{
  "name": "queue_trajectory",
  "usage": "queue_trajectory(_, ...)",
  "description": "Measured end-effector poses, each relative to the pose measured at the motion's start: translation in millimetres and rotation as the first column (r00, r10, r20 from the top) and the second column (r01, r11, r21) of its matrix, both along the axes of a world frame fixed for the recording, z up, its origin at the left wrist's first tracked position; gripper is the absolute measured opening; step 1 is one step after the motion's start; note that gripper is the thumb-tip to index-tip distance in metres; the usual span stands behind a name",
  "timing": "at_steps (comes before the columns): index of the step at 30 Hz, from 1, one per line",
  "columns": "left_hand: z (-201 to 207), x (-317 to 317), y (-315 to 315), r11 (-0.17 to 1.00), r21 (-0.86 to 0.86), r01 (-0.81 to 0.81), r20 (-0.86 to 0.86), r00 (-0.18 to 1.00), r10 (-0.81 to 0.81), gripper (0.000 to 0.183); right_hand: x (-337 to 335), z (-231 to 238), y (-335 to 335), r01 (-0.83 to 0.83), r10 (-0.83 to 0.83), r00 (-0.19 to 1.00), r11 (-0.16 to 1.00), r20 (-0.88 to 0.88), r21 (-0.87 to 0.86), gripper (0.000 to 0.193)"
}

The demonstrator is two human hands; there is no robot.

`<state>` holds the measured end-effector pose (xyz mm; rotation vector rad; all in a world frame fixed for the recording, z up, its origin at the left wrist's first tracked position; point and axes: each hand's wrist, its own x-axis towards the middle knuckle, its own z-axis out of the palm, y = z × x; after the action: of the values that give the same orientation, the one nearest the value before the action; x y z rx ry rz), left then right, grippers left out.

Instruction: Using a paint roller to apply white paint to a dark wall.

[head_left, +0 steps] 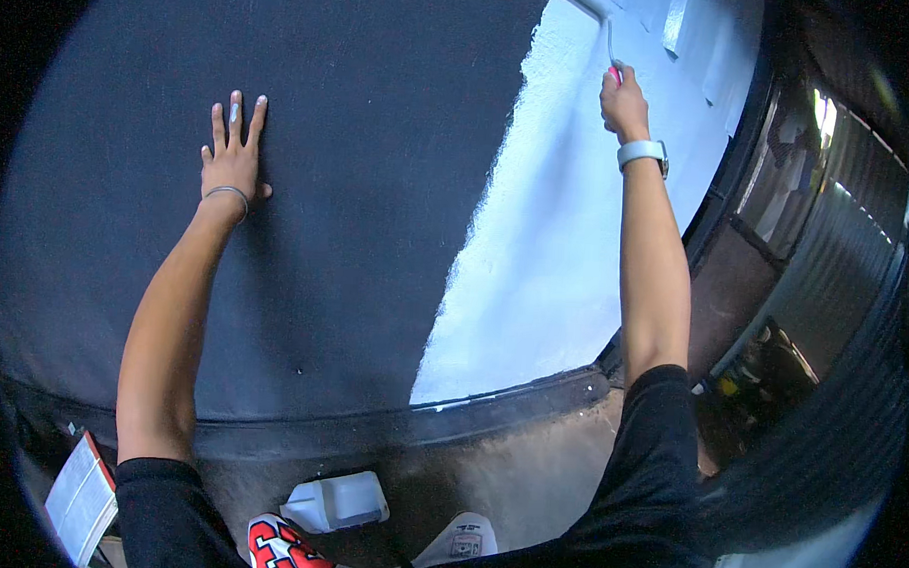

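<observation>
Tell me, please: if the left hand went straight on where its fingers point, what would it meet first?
The way looks free: beyond the left hand, only dark wall runs up to the picture's edge. The hand seems to lie against it, but depth is unclear.

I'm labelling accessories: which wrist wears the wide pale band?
The right wrist, just below the grip holding the paint roller; the left wrist has only a thin bracelet.

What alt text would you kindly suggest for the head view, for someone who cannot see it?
A person's right hand holds a pink-handled paint roller at a large dark wall partly coated in white paint. The left hand is spread on the dark part, and a white plastic container lies on the floor below.
</observation>
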<state>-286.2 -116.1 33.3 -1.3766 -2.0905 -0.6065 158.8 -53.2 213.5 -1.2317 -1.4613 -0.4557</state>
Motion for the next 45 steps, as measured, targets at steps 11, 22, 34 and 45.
queue_trajectory(11, -4, -1, 8, 0.999, 0.043, -0.008, -0.026, 1.0, 0.009, 0.129, 39, -37, 6, 0.002, -0.003, 0.996, 1.0, 0.09, 0.018, 0.042)
queue_trajectory(22, -13, -8, 22, 0.996, 0.093, -0.014, -0.054, 0.998, 0.019, 0.128, 27, -258, -15, -0.063, 0.047, 0.995, 0.981, -0.093, -0.181, 0.042)
queue_trajectory(34, -22, -19, 36, 0.989, 0.149, 0.004, -0.107, 0.994, 0.012, 0.128, 22, -223, -10, -0.034, 0.034, 0.999, 0.999, 0.02, -0.008, 0.04)
queue_trajectory(45, -32, -47, 57, 0.917, 0.351, 0.187, -0.255, 0.962, -0.098, 0.134, 19, -414, -42, -0.111, 0.108, 0.994, 0.976, -0.024, -0.186, 0.043)
